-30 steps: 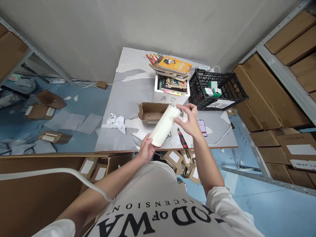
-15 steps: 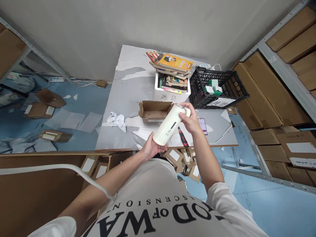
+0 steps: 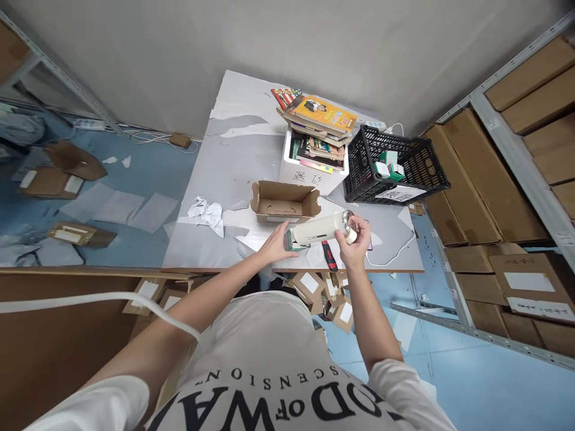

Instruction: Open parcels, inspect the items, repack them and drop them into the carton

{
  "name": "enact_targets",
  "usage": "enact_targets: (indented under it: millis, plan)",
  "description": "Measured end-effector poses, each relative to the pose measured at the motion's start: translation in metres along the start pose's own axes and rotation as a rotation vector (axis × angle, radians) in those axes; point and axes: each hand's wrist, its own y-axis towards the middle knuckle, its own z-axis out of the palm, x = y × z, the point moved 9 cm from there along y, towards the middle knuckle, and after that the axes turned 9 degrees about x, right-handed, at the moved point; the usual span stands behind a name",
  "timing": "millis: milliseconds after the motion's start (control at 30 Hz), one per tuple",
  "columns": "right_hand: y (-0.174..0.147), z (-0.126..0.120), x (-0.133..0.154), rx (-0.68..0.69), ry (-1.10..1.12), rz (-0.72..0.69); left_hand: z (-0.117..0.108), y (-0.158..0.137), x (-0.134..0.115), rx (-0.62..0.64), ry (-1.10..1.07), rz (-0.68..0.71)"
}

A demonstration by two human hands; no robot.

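Note:
A cream-white thermos bottle [image 3: 318,228] lies nearly level above the front of the table. My right hand [image 3: 354,240] is closed round its silver-rimmed lid end. My left hand [image 3: 279,244] grips a small green-edged carton [image 3: 289,240] at the bottle's base. The base is at the carton's mouth; how deep it sits inside I cannot tell. Behind the bottle stands an open brown cardboard box [image 3: 286,202]. Under the bottle's right part lies a red-and-black utility knife [image 3: 329,256]. My right hand partly hides a phone [image 3: 370,244].
A white box [image 3: 309,175] heaped with books [image 3: 323,114] stands at the back, beside a black plastic crate [image 3: 395,167] holding small green-and-white boxes. Crumpled paper [image 3: 206,214] lies on the left of the table [image 3: 242,161]. Shelves with cartons [image 3: 530,281] flank the right side.
The bottle has turned from a steep tilt to nearly level, lid to the right. My left hand has left its base and now holds the green-edged carton there.

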Motion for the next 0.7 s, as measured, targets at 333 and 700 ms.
enact_targets:
  millis: [333, 700]
  plan:
    - [-0.011, 0.036, -0.003, 0.274, -0.074, -0.086, 0.008, 0.006, 0.004, 0.018, 0.023, 0.034]
    - [-0.032, 0.108, -0.02, 0.866, -0.238, -0.162, 0.013, 0.01, -0.001, 0.038, 0.147, 0.082]
